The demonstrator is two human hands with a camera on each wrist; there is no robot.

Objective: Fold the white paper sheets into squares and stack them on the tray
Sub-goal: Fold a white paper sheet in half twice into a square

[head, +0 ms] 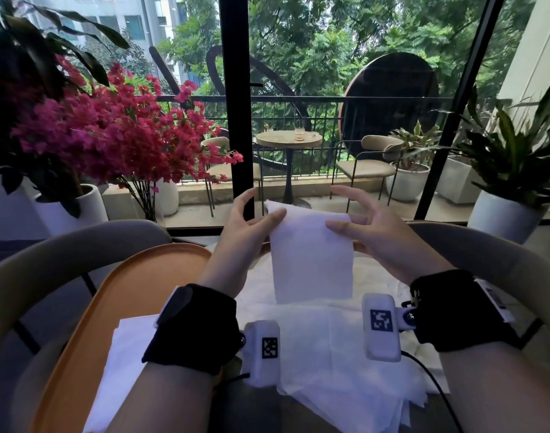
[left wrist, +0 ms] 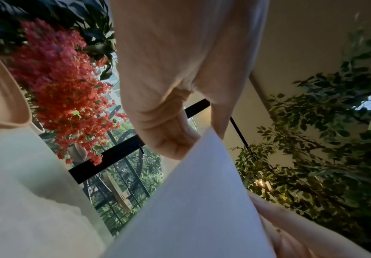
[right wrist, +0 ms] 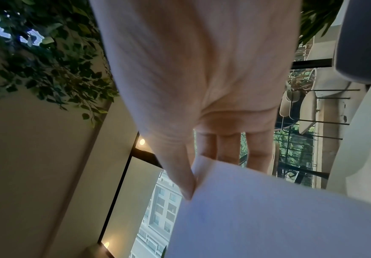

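Observation:
A white paper sheet (head: 311, 254) hangs in the air above the table, held up at its top corners. My left hand (head: 252, 226) pinches its upper left corner between thumb and fingers; the left wrist view shows that hand (left wrist: 171, 143) at the sheet's edge (left wrist: 197, 200). My right hand (head: 358, 226) pinches the upper right corner, thumb on the near face, and appears again as the right hand (right wrist: 191, 181) on the sheet (right wrist: 268, 209). An orange tray (head: 136, 276) lies at the left with a folded white sheet (head: 123, 354) on it.
A pile of loose white sheets (head: 345, 364) lies on the table under my wrists. Curved chair backs (head: 64, 245) flank the table. Pink flowers (head: 111, 135) stand at the left, a potted plant (head: 511, 170) at the right, glass doors beyond.

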